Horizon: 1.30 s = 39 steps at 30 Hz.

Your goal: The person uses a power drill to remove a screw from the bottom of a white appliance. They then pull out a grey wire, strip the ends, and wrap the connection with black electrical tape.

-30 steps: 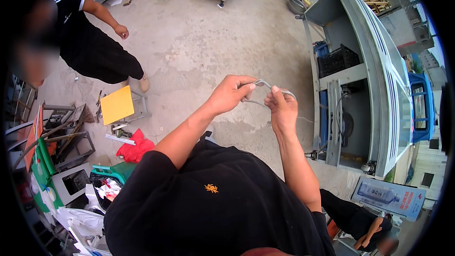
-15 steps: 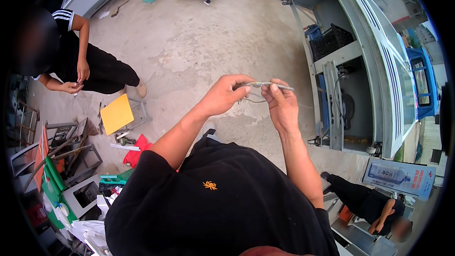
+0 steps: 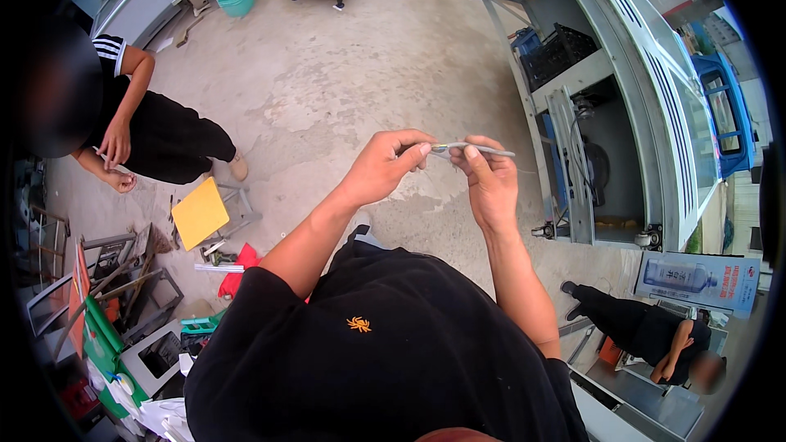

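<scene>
Both my hands are raised in front of my chest, holding a grey electrical cable (image 3: 490, 149) between them. My left hand (image 3: 385, 165) pinches the stripped part with thumb and forefinger, where thin coloured wires show next to its fingertips. In my right hand (image 3: 491, 188) the grey sheath is gripped between thumb and fingers, and its end sticks out to the right. A short gap with the wires separates the two hands. Part of the cable is hidden behind my fingers.
To the right stands a tall steel cabinet (image 3: 565, 96) on casters with a black crate (image 3: 558, 57) inside. A yellow-topped stool (image 3: 200, 214) is at left near a standing person (image 3: 168, 135). Another person (image 3: 647, 331) is at lower right. Scrap and tools lie lower left.
The cable loop that hung below my hands no longer shows. My fingers have shifted slightly on the cable. The person at left has moved their hands, and the whole view has turned a little.
</scene>
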{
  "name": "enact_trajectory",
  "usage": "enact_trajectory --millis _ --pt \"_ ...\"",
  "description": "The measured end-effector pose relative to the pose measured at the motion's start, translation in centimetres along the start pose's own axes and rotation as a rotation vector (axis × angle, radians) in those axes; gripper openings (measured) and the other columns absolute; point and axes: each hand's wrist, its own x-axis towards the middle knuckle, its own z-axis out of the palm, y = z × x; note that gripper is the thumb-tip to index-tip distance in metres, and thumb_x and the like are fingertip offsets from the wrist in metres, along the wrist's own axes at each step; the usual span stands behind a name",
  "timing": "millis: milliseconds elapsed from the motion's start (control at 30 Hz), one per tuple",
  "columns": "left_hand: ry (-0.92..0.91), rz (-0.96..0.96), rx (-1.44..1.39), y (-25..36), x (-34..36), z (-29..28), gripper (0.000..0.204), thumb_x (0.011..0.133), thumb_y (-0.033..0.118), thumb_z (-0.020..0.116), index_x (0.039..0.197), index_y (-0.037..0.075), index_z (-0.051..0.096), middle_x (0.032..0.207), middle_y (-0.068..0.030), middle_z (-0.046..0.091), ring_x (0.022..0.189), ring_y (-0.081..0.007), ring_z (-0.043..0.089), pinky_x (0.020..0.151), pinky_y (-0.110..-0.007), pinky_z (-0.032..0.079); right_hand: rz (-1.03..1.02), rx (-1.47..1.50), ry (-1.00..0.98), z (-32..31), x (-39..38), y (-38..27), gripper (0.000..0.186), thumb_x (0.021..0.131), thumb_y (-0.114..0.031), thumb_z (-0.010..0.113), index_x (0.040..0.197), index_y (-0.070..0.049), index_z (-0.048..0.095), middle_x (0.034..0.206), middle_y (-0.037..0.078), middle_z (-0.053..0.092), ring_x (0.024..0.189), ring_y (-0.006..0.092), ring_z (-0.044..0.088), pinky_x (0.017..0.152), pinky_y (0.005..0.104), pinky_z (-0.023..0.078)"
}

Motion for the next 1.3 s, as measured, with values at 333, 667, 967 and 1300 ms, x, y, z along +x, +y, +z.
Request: enact_trajectory --millis 333,667,967,1300 --pt "-0.046 -0.019 0.072 0.5 -0.1 0.2 0.027 0.098 0.019 0.059 0.11 -0.003 0.069 0.08 0.0001 0.058 0.076 -0.0087 0.05 0.069 -0.027 0.043 -0.028 -0.23 0.14 1.0 -1.3 -1.7 0.024 0.095 -0.014 0.069 0.107 0.006 0.066 0.091 0.012 0.07 0.081 0.0185 0.07 0.075 0.0322 0.059" --pt "-0.007 -0.048 0.085 1.1 -0.7 0.6 0.024 0.095 0.014 0.06 0.11 -0.003 0.068 0.085 -0.0019 0.063 0.079 -0.0086 0.053 0.072 -0.028 0.045 -0.037 -0.235 0.142 1.2 -1.9 -1.6 0.023 0.095 -0.015 0.069 0.105 0.006 0.066 0.089 0.012 0.07 0.079 0.0183 0.069 0.075 0.0317 0.058" --pt "-0.007 -0.062 0.016 0.0 -0.9 0.6 0.021 0.095 0.011 0.059 0.108 -0.004 0.065 0.085 -0.0019 0.063 0.076 -0.0063 0.052 0.067 -0.026 0.044 -0.021 -0.185 0.124 1.4 -2.1 -1.3 0.024 0.096 -0.016 0.068 0.107 0.005 0.065 0.09 0.012 0.07 0.082 0.0188 0.07 0.079 0.0329 0.058" --pt "-0.015 -0.044 -0.098 -0.1 -0.8 2.6 0.012 0.093 0.01 0.061 0.097 0.0 0.056 0.084 -0.0059 0.065 0.077 -0.0101 0.06 0.068 -0.026 0.047 0.035 -0.139 0.06 1.6 -2.2 -0.7 0.023 0.094 -0.008 0.069 0.111 0.003 0.058 0.099 0.013 0.068 0.088 0.0185 0.068 0.083 0.0336 0.057"
